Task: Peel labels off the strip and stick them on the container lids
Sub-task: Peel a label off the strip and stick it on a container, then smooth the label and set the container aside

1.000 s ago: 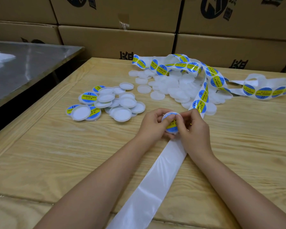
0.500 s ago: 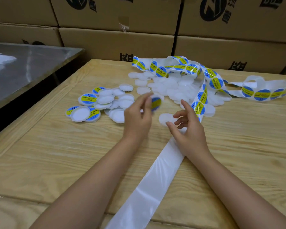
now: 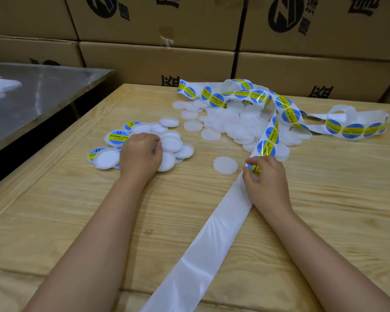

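While pinching the next label (image 3: 256,169) on the strip (image 3: 221,233) in the right hand (image 3: 265,179), rests left hand (image 3: 141,155) on the labelled-lid pile (image 3: 117,137), fingers curled, hold impossible to tell. Peeling step; next calls for lifting it clean and centring on the bare lid (image 3: 225,165) just beside.

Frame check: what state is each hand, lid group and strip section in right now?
left hand: knuckles up on the labelled lids; grip hidden.
right hand: pinches a label at the strip's peeled end.
label strip: looped, labels attached.
spent backing: bare, flat on the wooden table.
single lid: unlabelled, apart from both piles.
unlabelled lids: loose heap, partly under the label strip.
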Demonstrator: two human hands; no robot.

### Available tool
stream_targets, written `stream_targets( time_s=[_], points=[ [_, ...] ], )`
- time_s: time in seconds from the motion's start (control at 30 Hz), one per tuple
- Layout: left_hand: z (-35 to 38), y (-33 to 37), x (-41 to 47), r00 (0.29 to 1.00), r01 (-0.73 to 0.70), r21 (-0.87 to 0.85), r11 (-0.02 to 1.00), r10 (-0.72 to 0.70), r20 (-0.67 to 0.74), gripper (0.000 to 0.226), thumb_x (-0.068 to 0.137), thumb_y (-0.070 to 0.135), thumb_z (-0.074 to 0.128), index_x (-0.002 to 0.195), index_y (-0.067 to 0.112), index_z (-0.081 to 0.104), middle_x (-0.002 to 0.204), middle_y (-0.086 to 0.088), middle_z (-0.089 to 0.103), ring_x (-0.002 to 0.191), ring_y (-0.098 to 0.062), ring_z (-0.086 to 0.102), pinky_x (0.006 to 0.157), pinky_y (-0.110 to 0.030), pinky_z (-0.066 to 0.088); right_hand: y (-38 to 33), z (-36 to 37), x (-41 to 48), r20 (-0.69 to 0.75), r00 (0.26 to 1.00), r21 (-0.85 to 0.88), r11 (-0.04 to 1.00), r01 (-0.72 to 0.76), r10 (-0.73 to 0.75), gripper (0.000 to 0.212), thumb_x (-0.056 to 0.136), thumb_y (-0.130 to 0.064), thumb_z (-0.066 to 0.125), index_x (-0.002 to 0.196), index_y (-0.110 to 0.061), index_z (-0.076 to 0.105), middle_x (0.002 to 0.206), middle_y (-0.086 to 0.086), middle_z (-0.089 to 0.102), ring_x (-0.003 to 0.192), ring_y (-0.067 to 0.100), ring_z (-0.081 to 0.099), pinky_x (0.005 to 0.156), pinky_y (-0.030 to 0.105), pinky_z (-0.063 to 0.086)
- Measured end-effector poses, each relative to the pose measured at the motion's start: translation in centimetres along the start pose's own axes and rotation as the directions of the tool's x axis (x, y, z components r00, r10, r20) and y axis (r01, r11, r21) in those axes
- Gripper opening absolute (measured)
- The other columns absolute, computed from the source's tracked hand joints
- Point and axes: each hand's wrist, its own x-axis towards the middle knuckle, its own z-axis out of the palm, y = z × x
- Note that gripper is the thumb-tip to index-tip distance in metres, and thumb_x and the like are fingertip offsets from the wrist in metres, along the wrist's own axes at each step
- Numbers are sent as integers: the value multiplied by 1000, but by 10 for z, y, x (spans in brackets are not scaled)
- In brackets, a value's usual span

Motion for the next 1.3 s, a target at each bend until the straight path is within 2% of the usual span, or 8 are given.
stream_targets(
  time_s=[0.17,0.33,0.5,0.73,0.9,1.0,1.1,1.3],
  points=[
    [0,1,0,998,4,58,998,-1,-58,24,93,20,51,95,5,69,95,-10,70,99,-30,61,112,-44,17,10,-7,8,-34,998,-28,999,-44,43,27,88,-11,57,114,-7,63,115,10,59,108,29,52,87,24,33],
    [-5,22,-6,918,-303,-1,953,291,-268,21,89,10,49,89,2,69,89,-7,71,83,-27,66,104,-49,32,14,-9,10,94,991,-72,994,-85,91,44,94,-15,48,137,-7,43,135,9,51,125,27,45,97,32,35],
    [6,70,-25,844,-533,-192,824,503,-183,21,85,8,51,86,0,70,80,-8,71,74,-25,67,97,-44,40,13,-8,9,236,961,-278,957,-78,147,37,93,-22,45,129,-10,48,109,14,63,101,34,49,79,37,38],
    [23,113,-53,813,-485,-394,781,568,125,12,80,5,61,86,3,72,75,-12,70,69,-32,63,68,-38,51,3,-14,8,125,991,-161,986,-35,55,33,84,-4,52,113,-10,64,97,14,69,93,33,59,74,37,43],
    [38,124,-58,806,-297,-419,858,461,372,22,90,10,50,110,7,59,107,-10,62,104,-27,53,87,-40,42,0,-12,6,119,991,-81,995,-57,66,35,75,0,50,99,-17,68,86,4,70,86,26,60,66,30,40],
    [44,122,-56,791,-307,-367,878,450,415,33,89,8,48,121,11,51,120,-2,57,118,-18,48,113,-32,12,1,-11,6,62,994,-47,995,-89,92,30,75,-2,51,92,-19,68,75,0,66,77,25,60,61,29,36],
    [44,120,-53,739,-332,-310,891,450,501,48,89,12,43,137,17,39,140,1,46,138,-10,27,115,-38,-9,3,-9,6,79,995,-69,996,-63,68,27,77,-3,53,96,-15,68,84,0,66,84,24,60,65,26,34],
    [41,117,-52,807,-238,-363,901,391,442,35,83,14,51,117,14,43,120,6,60,120,-8,48,115,-38,-14,6,-8,4,244,968,-172,985,-7,49,27,80,-18,60,105,-13,67,110,3,61,108,23,52,84,30,43]
  ],
)
